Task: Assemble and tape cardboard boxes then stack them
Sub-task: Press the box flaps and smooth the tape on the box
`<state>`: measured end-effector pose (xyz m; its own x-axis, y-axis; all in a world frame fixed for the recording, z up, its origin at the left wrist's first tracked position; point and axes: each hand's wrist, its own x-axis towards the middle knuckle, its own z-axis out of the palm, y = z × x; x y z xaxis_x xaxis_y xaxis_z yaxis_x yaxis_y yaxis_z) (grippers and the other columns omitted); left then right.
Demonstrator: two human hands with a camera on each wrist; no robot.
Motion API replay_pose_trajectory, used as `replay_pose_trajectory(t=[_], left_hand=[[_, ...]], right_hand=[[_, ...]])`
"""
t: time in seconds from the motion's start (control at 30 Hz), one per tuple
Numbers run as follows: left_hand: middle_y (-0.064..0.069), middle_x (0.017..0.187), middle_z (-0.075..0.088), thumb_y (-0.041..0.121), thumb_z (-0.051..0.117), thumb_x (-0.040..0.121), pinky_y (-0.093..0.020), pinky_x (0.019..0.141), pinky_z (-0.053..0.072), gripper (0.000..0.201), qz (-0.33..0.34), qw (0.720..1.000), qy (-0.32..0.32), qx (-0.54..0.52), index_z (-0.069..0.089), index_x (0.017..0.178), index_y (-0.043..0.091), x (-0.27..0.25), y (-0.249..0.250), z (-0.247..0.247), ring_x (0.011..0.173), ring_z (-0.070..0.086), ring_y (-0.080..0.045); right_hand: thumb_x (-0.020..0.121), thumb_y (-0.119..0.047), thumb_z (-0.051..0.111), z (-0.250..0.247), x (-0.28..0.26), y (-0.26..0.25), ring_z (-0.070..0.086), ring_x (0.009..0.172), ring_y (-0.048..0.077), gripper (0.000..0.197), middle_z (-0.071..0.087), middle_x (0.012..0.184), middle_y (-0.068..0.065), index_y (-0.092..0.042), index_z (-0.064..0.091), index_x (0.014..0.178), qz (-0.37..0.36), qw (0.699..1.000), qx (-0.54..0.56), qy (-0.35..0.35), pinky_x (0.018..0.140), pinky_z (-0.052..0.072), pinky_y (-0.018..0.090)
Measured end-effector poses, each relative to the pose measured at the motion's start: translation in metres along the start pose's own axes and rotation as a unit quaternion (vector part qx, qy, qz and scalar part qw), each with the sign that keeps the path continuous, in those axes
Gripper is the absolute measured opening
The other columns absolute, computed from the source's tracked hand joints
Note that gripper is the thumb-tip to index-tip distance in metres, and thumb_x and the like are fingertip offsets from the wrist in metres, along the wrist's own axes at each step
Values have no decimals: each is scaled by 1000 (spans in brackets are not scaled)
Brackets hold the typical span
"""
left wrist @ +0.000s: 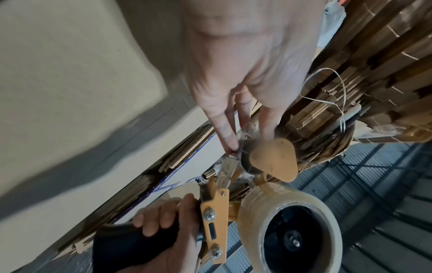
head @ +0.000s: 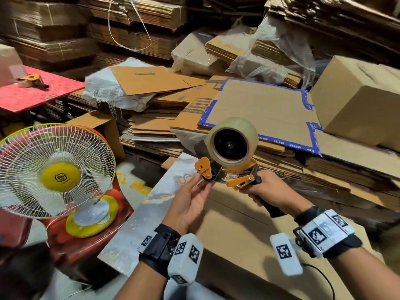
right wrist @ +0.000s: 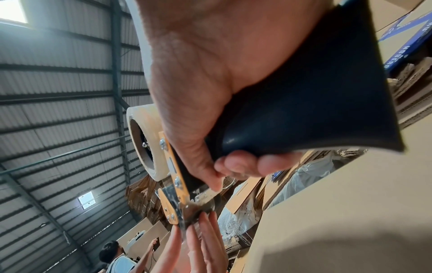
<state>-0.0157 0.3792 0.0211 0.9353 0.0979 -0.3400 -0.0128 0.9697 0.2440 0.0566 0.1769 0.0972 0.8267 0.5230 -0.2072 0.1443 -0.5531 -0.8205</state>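
The tape dispenser (head: pixel 229 161) is held above the cardboard box (head: pixel 244 230), its black handle gripped by the right hand (head: pixel 263 187). The roller end (orange-plated) is touched by the left hand (head: pixel 190 202) with straight fingers (left wrist: pixel 224 129); possibly the tape's loose end is pinched.

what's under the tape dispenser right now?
The tape dispenser, held up by the right hand, hangs over a cardboard box on the table. The left hand covers part of the box's edge.
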Motion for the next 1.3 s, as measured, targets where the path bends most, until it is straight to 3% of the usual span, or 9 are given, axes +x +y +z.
replay_pose_trajectory(t=[0.13, 0.27, 0.4, 0.57, 0.67, 0.83, 1.1, 1.2, 1.3], left_hand=[[-33, 123, 64, -11, 50, 95, -38, 81, 62, 26, 13, 1000, 11, 12, 59, 119, -7, 8, 2, -4, 96, 74, -35], [-36, 130, 58, -18, 27, 95, -44, 93, 58, 50, 15, 999, -29, 36, 49, 136, 0, 15, 10, -9, 114, 66, -42], [-34, 115, 67, -6, 39, 96, -35, 73, 64, 32, -3, 990, -35, 138, 59, 120, -13, 17, 23, -7, 96, 73, -39], [-21, 101, 76, -5, 57, 95, -29, 82, 59, 18, 33, 922, -25, 386, 74, 95, -2, 23, 37, -6, 87, 76, -29], [-17, 94, 77, -7, 55, 96, -25, 71, 62, 20, 54, 885, -36, 461, 74, 95, -1, 27, 49, -9, 82, 77, -26], [-15, 63, 69, -14, 48, 96, -19, 47, 50, 30, 110, 803, -42, 585, 72, 84, 0, 31, 60, -22, 48, 67, -17], [-5, 108, 77, 6, 64, 98, -23, 48, 52, 18, 161, 748, -35, 643, 76, 110, 2, 46, 80, -57, 58, 71, -33], [0, 96, 77, 7, 64, 98, -24, 47, 52, 19, 165, 722, -41, 671, 76, 113, 4, 50, 82, -63, 53, 69, -29], [7, 81, 77, 6, 62, 99, -24, 47, 52, 19, 160, 708, -41, 687, 75, 113, 5, 52, 83, -68, 50, 68, -24]], right_hand=[[88, -8, 71, -4, 1, -3, 48, 55, 24, 16, 56, 60, 8, 2, 64, 77, -5, 1000, -14, -4, 51, 42, 32], [88, -6, 70, -6, 2, -9, 48, 53, 23, 20, 57, 59, 8, -6, 64, 69, -6, 1000, -23, -5, 50, 42, 28], [88, -6, 69, -7, 4, -8, 48, 52, 23, 17, 57, 59, 9, 6, 65, 77, -1, 999, -31, -15, 50, 42, 30], [87, -5, 70, 0, 7, -12, 48, 50, 22, 25, 56, 56, 8, -12, 63, 64, -16, 999, -47, -14, 49, 41, 28], [86, -7, 71, 7, 11, -13, 48, 49, 19, 29, 56, 54, 3, -20, 62, 61, -20, 997, -70, -6, 50, 41, 30], [83, -10, 72, 16, 16, -6, 50, 46, 17, 20, 55, 51, -2, -13, 61, 66, -11, 992, -124, 5, 50, 44, 27], [77, -26, 75, 16, 19, 15, 45, 44, 9, 31, 53, 44, -7, -2, 58, 67, 8, 981, -194, 25, 55, 40, 30], [63, -37, 66, 23, 23, 19, 45, 45, 10, 33, 50, 43, -7, -5, 57, 65, 15, 983, -183, 25, 54, 38, 29], [73, -35, 74, 29, 27, 26, 47, 48, 15, 35, 51, 44, -7, -4, 57, 67, 12, 983, -179, 25, 55, 39, 31]])
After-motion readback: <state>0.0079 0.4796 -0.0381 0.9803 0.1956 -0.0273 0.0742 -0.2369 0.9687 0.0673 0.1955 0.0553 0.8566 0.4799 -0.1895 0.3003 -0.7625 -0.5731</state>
